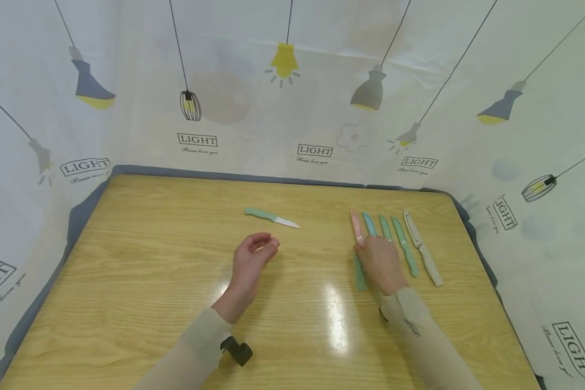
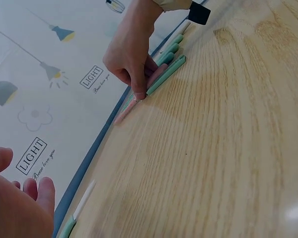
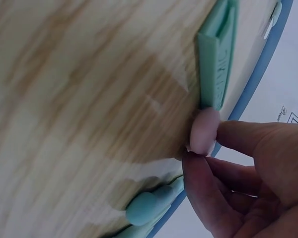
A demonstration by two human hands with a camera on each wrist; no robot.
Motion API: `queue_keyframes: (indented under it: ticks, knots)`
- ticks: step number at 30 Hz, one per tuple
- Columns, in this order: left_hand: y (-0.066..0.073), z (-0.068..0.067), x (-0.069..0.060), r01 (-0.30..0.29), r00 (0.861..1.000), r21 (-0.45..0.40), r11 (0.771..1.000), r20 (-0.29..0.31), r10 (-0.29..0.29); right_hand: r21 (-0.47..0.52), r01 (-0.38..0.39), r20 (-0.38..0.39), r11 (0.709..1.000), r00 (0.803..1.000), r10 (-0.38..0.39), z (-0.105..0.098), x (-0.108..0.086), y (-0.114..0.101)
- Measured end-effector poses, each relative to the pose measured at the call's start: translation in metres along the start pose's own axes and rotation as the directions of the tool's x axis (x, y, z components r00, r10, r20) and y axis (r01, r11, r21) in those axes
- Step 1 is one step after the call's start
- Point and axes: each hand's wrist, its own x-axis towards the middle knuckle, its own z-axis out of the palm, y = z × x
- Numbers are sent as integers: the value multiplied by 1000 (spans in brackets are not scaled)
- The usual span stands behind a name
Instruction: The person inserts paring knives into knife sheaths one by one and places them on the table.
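My right hand pinches a pink knife at the left end of a row of knives. Close up in the right wrist view, thumb and fingers lie on either side of its pink handle. Along its left side lies an empty green blade sheath. My left hand hovers over the table with loosely bent fingers and holds nothing. Beyond it lies a paring knife with a green handle and a bare white blade.
Right of the pink knife lie a blue knife, two green knives and a larger off-white knife, roughly side by side. The wooden table is bordered at the back and sides by a lamp-patterned sheet.
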Motion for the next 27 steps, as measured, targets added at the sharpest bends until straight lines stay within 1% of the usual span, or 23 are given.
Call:
queue_keyframes:
  ticks: [5, 9, 11, 12, 15, 16, 18, 19, 21, 24, 27]
  knots:
    - [-1, -2, 0, 4, 1000, 4, 1000, -9, -4, -15, 7, -16, 1000, 1000, -7, 1, 1, 0]
    - [1, -4, 0, 8, 1000, -11, 1000, -16, -9, -23, -6, 1, 1000, 1000, 6, 0, -1, -1]
    - [2, -5, 1, 12, 1000, -16, 1000, -23, -13, -123, 42, 28, 991, 999, -39, -1, -2, -1]
    - [3, -5, 1, 12, 1000, -16, 1000, -23, -13, -179, 69, 38, 981, 997, -63, -2, -3, -2]
    - [4, -7, 3, 11, 1000, 10, 1000, -20, -11, -173, 31, 30, 984, 999, -26, -5, -4, -3]
    - [5, -8, 5, 11, 1000, 24, 1000, -14, -10, -163, 17, 24, 987, 1000, -13, -7, -5, -3]
    - [6, -9, 8, -1, 1000, 55, 998, 6, 1, -50, -69, -4, 996, 998, 69, -9, -7, -4]
    - [7, -9, 10, -9, 1000, 71, 997, 16, 8, 12, -110, -18, 994, 994, 110, -11, -9, -4]
    - [10, -9, 13, -25, 999, 99, 995, 34, 22, 30, -127, -15, 991, 992, 128, -14, -11, -4]
    - [14, -10, 13, -43, 998, 131, 990, 52, 36, 83, -161, 8, 983, 987, 161, -18, -15, -6]
    - [18, -9, 12, -33, 998, 143, 989, 53, 26, 110, -171, 37, 979, 985, 167, -21, -20, -8]
